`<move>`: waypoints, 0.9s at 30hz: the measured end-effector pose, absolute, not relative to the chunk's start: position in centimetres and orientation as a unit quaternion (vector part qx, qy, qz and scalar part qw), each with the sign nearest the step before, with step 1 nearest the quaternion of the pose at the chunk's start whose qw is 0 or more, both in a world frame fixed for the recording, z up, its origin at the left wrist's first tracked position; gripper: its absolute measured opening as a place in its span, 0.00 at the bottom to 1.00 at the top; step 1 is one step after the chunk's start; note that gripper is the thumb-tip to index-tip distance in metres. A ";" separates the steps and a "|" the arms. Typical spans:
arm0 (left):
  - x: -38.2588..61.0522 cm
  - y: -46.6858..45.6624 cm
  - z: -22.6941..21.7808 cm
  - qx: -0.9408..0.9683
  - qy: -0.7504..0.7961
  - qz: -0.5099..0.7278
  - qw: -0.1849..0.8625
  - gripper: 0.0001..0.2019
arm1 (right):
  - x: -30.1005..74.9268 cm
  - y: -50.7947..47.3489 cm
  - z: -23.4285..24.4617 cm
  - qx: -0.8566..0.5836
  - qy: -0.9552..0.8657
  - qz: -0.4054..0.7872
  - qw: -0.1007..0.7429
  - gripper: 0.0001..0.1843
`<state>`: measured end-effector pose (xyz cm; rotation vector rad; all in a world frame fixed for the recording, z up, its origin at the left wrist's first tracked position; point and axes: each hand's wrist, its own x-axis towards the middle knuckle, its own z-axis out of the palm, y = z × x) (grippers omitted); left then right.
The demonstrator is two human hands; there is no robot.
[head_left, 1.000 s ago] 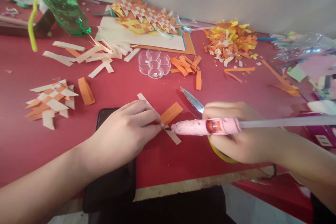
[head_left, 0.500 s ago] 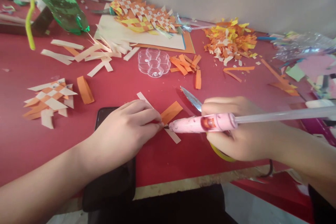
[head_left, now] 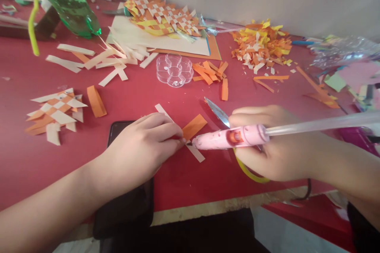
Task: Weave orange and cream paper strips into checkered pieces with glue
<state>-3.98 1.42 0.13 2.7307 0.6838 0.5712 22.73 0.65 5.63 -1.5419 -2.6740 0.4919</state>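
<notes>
My left hand (head_left: 145,138) is closed, its fingertips pinching crossed paper strips over the edge of a black phone (head_left: 121,211). An orange strip (head_left: 194,127) and a cream strip (head_left: 196,153) stick out past the fingers. My right hand (head_left: 276,146) is wrapped around a pink glue gun (head_left: 216,139), its dark nozzle at the strips by my left fingertips. From the gun's rear runs a long translucent glue stick (head_left: 320,122). Beneath my right hand lie scissors, the blade (head_left: 217,111) and a yellow handle (head_left: 251,174) showing; the rest is hidden.
A woven paper fish (head_left: 56,110) and a folded orange strip (head_left: 95,101) lie left. Behind are a clear palette (head_left: 174,71), cream strips (head_left: 101,59), more woven pieces (head_left: 166,16), a scrap pile (head_left: 261,45) and a green bottle (head_left: 68,4). The table edge (head_left: 213,207) runs close in front.
My right hand and the rear of the glue gun have shifted slightly, with the glue stick tilting up a little. My left hand and the strips look almost unmoved.
</notes>
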 end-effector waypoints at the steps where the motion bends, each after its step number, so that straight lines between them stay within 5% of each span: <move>1: -4.0 1.4 0.2 0.942 0.236 0.197 0.135 0.17 | 22.7 0.6 5.7 -0.495 -0.855 0.156 0.008 0.13; 27: -3.8 1.4 -0.2 0.942 0.248 0.197 0.109 0.18 | 20.8 0.8 8.2 -0.446 -0.891 0.082 -0.025 0.14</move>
